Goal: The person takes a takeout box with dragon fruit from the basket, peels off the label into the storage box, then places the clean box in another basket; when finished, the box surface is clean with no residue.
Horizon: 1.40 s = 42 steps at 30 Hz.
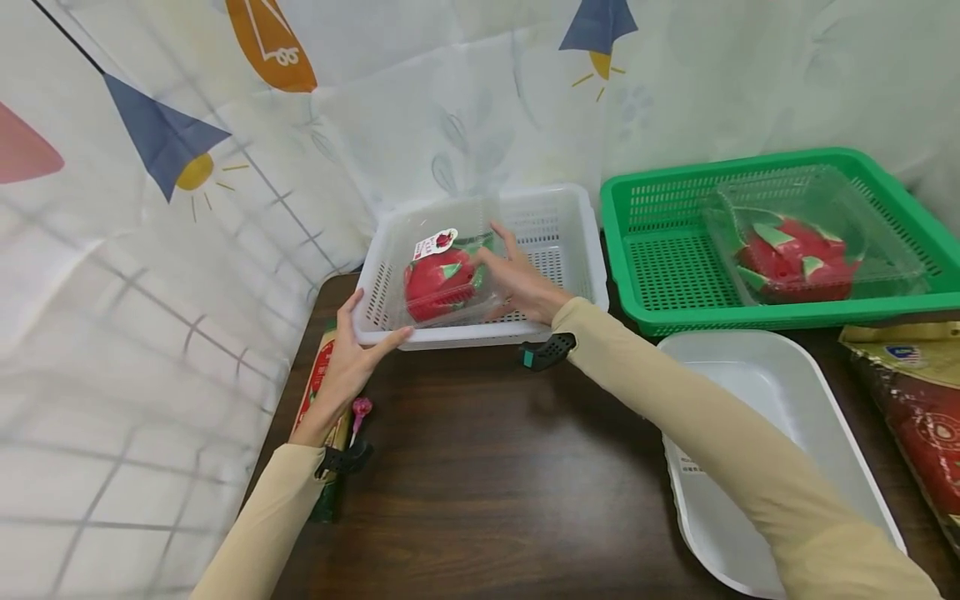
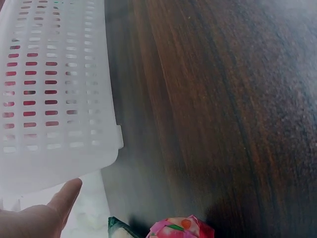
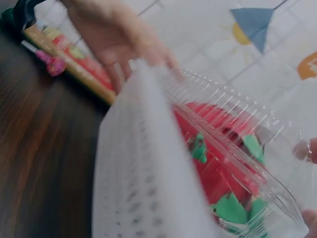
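Note:
A clear plastic box with a red and green dragon fruit inside sits in the left part of the white basket. My right hand grips the box's right side with spread fingers. The right wrist view shows its fingertips at the edge of the clear box. At the basket's front left corner, my left hand holds the rim, thumb along the front and fingers at the side. Below the basket in the left wrist view, part of the left hand shows.
Right of the white basket, a green basket holds another boxed dragon fruit. A white tray lies in front of it, partly under my right sleeve. A red bag is far right; a lollipop and long package lie left.

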Each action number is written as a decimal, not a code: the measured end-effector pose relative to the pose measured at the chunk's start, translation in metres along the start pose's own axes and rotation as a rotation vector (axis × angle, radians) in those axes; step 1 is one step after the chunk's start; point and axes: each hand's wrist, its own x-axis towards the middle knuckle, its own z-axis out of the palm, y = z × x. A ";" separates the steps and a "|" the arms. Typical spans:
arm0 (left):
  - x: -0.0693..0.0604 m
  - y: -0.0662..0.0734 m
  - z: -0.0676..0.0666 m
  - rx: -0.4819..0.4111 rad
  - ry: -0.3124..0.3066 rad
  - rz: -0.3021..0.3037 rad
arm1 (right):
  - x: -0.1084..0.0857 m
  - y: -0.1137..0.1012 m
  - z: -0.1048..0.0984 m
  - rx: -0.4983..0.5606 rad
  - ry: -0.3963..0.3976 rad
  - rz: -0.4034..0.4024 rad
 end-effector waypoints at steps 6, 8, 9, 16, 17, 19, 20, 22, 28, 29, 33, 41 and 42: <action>0.001 0.000 0.000 0.027 0.010 -0.012 | -0.020 -0.022 -0.016 0.013 0.014 -0.070; 0.002 -0.001 0.000 0.028 0.008 -0.018 | -0.031 -0.031 -0.023 0.018 0.004 -0.087; 0.002 -0.001 0.000 0.026 0.007 -0.021 | -0.038 -0.036 -0.026 0.024 -0.006 -0.094; 0.002 0.000 -0.002 0.029 0.016 -0.021 | -0.085 -0.056 -0.044 -0.016 -0.073 -0.150; 0.002 0.000 -0.002 0.028 0.016 -0.021 | -0.092 -0.057 -0.046 -0.029 -0.079 -0.152; 0.001 0.000 -0.002 0.017 0.008 -0.023 | -0.104 -0.056 -0.049 -0.068 -0.096 -0.151; 0.000 0.000 -0.002 0.013 0.005 -0.026 | -0.111 -0.055 -0.051 -0.093 -0.104 -0.147; -0.002 0.001 -0.003 0.001 -0.009 -0.035 | -0.123 -0.053 -0.055 -0.145 -0.116 -0.137; -0.008 0.009 -0.005 -0.027 -0.055 -0.068 | -0.157 -0.050 -0.072 -0.260 -0.123 -0.110; -0.010 0.010 -0.006 -0.033 -0.065 -0.071 | -0.161 -0.049 -0.076 -0.277 -0.123 -0.102; -0.014 0.013 -0.007 -0.065 -0.114 -0.088 | -0.177 -0.042 -0.090 -0.330 -0.147 -0.076; -0.040 0.035 -0.021 0.109 -0.107 -0.081 | -0.198 -0.020 -0.107 -0.386 -0.219 -0.066; -0.046 0.040 -0.022 0.157 -0.075 -0.068 | -0.200 -0.018 -0.108 -0.392 -0.228 -0.068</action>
